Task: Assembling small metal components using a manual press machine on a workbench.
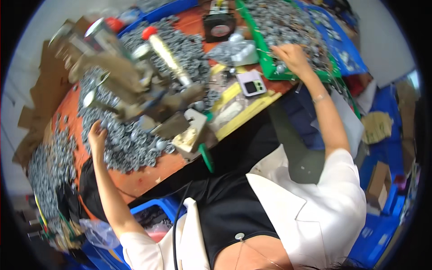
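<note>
My left hand [97,137] is at the left edge of a large heap of small grey ring-shaped parts [135,144] on the orange table. Its fingers are curled, and whatever they hold is too small to tell. My right hand [292,59] reaches over the near wall of a green tray [269,67] full of small grey parts. Those fingers are bent together, and what is in them cannot be made out. Between my hands stands a bench press machine [148,94] with a red-knobbed lever [166,56]; it is blurred.
A phone [251,83] lies on the table beside a clear bag of parts [231,51]. Behind them sits a black box [219,27]. A blue tray [333,40] adjoins the green one. More grey parts [51,157] are heaped at far left. A blue bin [164,207] stands below the table edge.
</note>
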The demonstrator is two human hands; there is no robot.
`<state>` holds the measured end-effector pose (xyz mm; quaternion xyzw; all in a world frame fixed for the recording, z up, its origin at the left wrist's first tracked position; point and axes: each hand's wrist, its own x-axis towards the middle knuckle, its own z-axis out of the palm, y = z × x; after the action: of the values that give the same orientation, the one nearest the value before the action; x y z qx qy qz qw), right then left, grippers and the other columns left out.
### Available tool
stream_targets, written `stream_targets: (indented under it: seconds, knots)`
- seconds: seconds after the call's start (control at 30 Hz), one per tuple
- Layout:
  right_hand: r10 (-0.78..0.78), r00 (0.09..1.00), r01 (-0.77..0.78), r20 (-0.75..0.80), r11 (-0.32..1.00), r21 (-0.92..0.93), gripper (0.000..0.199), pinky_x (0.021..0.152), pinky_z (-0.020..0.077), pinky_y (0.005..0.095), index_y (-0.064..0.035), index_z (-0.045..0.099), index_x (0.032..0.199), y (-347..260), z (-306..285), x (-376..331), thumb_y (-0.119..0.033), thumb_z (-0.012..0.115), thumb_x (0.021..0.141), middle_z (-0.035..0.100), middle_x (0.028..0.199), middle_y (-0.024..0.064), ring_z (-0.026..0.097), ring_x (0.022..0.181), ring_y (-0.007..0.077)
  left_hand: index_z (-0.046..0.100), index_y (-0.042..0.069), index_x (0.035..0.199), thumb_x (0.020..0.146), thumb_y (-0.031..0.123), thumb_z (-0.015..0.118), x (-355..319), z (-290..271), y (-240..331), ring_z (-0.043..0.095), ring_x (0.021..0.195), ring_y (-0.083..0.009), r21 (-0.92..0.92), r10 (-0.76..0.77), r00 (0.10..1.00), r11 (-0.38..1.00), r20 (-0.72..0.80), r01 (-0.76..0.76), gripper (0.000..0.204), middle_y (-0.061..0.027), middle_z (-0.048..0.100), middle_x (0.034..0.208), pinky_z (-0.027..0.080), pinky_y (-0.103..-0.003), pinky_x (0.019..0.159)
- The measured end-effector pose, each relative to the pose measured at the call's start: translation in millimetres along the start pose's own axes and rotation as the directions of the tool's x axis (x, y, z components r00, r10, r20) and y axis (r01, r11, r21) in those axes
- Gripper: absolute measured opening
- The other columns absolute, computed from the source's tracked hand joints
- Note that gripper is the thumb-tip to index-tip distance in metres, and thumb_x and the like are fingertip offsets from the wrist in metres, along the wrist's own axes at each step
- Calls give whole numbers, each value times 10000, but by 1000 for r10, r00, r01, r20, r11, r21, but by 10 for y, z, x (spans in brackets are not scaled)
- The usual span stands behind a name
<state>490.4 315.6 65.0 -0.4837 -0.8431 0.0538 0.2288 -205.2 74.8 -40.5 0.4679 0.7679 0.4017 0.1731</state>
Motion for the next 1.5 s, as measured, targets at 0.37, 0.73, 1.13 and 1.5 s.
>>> stream_targets:
  seconds: [0.37,0.73,1.13,1.5]
  knots:
    - [-17,988,-26,-155,962,-272,73,658,490,447,-105,655,834,433,283,-13,-149,625,784,575,870,81,617,792,318,616,15,1036,780,77,595,-347,480,882,557,834,-238,499,263,946,855,-190,-137,264,-128,571,935,451,-321,743]
    - [163,905,96,-392,821,563,159,490,375,189,-70,686,996,-14,-446,-289,-157,590,904,619,677,-22,497,570,18,605,42,1093,862,125,645,-862,466,1173,499,551,-78,-681,-263,958,723,-112,119,249,-36,628,913,387,-170,477]
    - [106,992,37,-70,284,958,227,462,350,191,55,616,956,-1525,-272,-985,-155,532,935,541,585,31,493,495,71,698,20,985,711,13,748,-2162,2055,2026,565,871,-259,-53,456,861,877,-224,-478,279,-137,635,863,426,-311,825]
    - [-151,988,-4,24,131,991,195,468,404,209,53,657,739,-2202,119,-1260,-84,609,869,599,621,71,570,524,113,627,39,1101,794,-42,568,-2190,1751,1803,494,1146,-371,56,457,889,888,-12,-456,323,-172,628,1062,350,-441,1001]
